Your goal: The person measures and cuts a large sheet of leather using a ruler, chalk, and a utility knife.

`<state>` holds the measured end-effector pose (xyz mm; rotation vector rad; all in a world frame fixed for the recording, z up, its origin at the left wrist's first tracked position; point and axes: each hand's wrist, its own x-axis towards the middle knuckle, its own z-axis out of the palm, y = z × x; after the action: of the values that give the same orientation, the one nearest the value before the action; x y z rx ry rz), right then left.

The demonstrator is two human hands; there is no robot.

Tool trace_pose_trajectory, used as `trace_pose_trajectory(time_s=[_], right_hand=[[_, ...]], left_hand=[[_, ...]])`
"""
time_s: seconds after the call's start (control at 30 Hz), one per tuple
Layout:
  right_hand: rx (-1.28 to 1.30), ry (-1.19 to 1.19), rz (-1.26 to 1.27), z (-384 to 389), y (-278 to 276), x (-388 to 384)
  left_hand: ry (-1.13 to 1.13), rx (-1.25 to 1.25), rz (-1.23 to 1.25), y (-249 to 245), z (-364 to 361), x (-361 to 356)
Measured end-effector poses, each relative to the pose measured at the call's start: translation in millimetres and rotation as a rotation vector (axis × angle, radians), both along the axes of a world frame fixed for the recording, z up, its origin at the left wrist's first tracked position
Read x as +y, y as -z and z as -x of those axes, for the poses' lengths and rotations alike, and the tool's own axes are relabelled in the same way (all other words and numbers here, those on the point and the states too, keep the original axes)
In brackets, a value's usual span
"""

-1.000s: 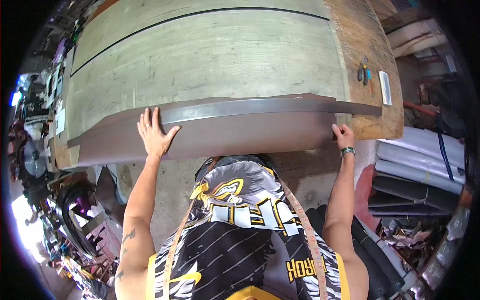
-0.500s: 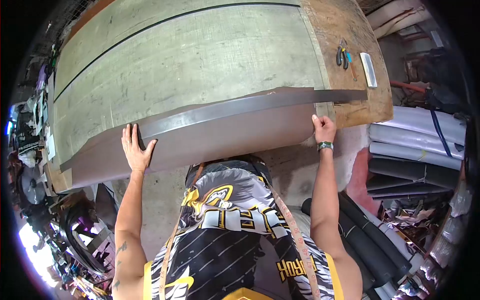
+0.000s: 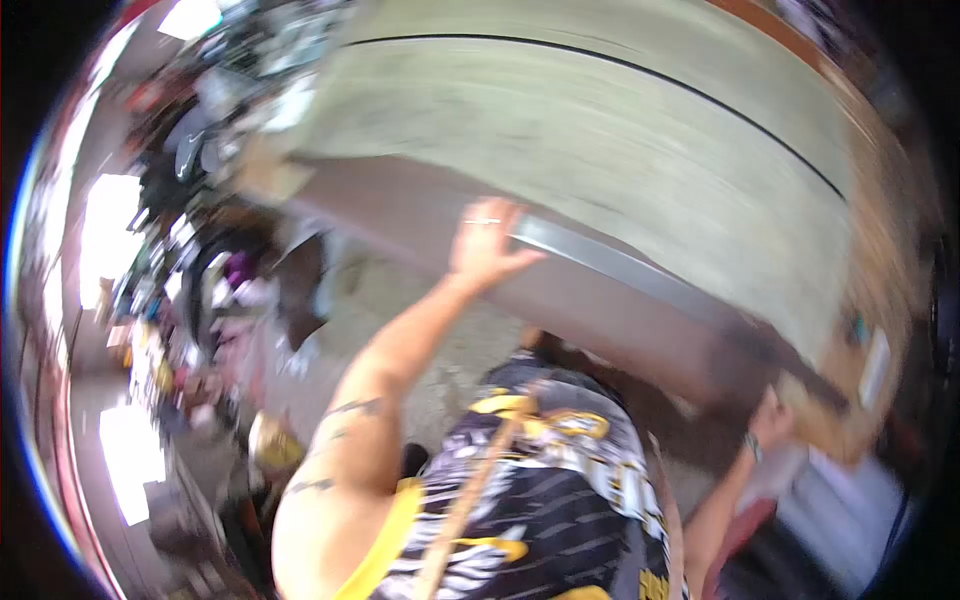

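The view is blurred by head motion. A long brown sheet of material (image 3: 610,310) hangs over the near edge of a large grey worktable (image 3: 600,130), with a fold running along it. My left hand (image 3: 485,245) lies flat on the sheet near the fold, fingers spread. My right hand (image 3: 772,420) grips the sheet's right end at the table's edge; a watch band shows on that wrist. A yellow tape measure (image 3: 470,505) hangs round my neck over a black and yellow shirt.
The table's right end is bare brown wood (image 3: 890,270) with a small white object (image 3: 873,368) on it. Cluttered shelves and dark rolls (image 3: 200,290) stand at the left, with bright openings behind. Concrete floor (image 3: 400,310) lies below the table.
The camera has swung sharply to the left and tilted, so the table now slants across the view. Both hands stay on the brown sheet in about the same places.
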<state>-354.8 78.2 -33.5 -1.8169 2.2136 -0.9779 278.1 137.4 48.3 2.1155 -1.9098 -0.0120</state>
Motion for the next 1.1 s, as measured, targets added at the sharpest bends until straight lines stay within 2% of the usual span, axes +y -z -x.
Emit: trace_pose_trajectory(time_s=[0.03, 0.07, 0.1, 0.13, 0.23, 0.3, 0.33, 0.5, 0.6, 0.73, 0.77, 0.8, 0.83, 0.87, 0.9, 0.93, 1.0, 1.03, 1.1], right_hand=[[0.272, 0.097, -0.213, 22.4, 12.9, 4.9], [0.383, 0.021, 0.063, 22.8, 29.0, 8.0], [0.383, 0.054, -0.074, 1.3, 20.2, 14.3], [0.402, 0.056, -0.031, -34.2, 9.0, 23.4], [0.4, -0.201, -0.073, -99.3, 12.8, 48.9], [0.538, -0.136, -0.346, -155.4, -7.8, 63.1], [0.471, -0.099, -0.506, -155.4, -0.9, 61.5], [0.412, -0.085, -0.609, -150.6, -1.4, 56.4], [0.375, -0.071, -0.638, -151.2, -8.2, 54.2], [0.448, -0.213, -0.601, -149.0, -17.1, 47.5], [0.438, -0.217, -0.572, -155.4, -19.7, 46.7], [0.421, -0.264, -0.511, -159.9, -22.1, 45.3], [0.361, -0.218, -0.536, -176.8, -33.8, 44.7], [0.367, -0.155, -0.56, -200.5, -51.2, 45.5], [0.339, -0.165, -0.54, -215.5, -67.0, 47.1], [0.408, -0.176, -0.537, -206.1, -63.9, 47.2], [0.461, -0.177, -0.478, -190.7, -42.6, 51.0], [0.409, -0.099, -0.524, -191.8, -42.8, 55.6], [0.357, -0.039, -0.568, -186.8, -38.1, 61.0]], left_hand=[[-0.015, 0.055, -0.023, 10.7, -6.6, 2.8], [-0.033, 0.048, -0.019, 23.8, -12.9, 0.4], [-0.025, 0.065, -0.008, 32.2, -17.3, 1.8], [-0.043, 0.054, -0.027, 33.3, -26.0, 7.6], [-0.123, 0.037, -0.069, 34.4, -57.3, 15.3], [-0.269, -0.014, -0.09, 35.0, -103.4, 30.4], [-0.352, -0.024, -0.076, 38.3, -132.7, 37.7], [-0.706, -0.091, -0.009, 62.3, -310.1, 74.0], [-0.797, -0.125, 0.0, 60.5, -385.6, 76.2], [-0.783, -0.17, -0.078, 49.1, -390.0, 75.6], [-0.769, -0.232, -0.033, 47.4, -388.6, 75.5], [-0.721, -0.272, -0.069, 21.2, -380.1, 69.9], [-0.691, -0.323, 0.019, 16.1, -373.4, 71.6], [-0.704, -0.256, -0.051, -0.5, -362.1, 67.6], [-0.681, -0.31, -0.035, 14.1, -365.1, 71.5], [-0.681, -0.249, -0.071, 8.7, -358.1, 63.9], [-0.61, -0.335, -0.008, 54.5, -407.0, 80.5], [-0.598, -0.322, 0.034, 71.1, -424.0, 83.3], [-0.675, -0.371, -0.006, 71.5, -413.6, 81.4]])
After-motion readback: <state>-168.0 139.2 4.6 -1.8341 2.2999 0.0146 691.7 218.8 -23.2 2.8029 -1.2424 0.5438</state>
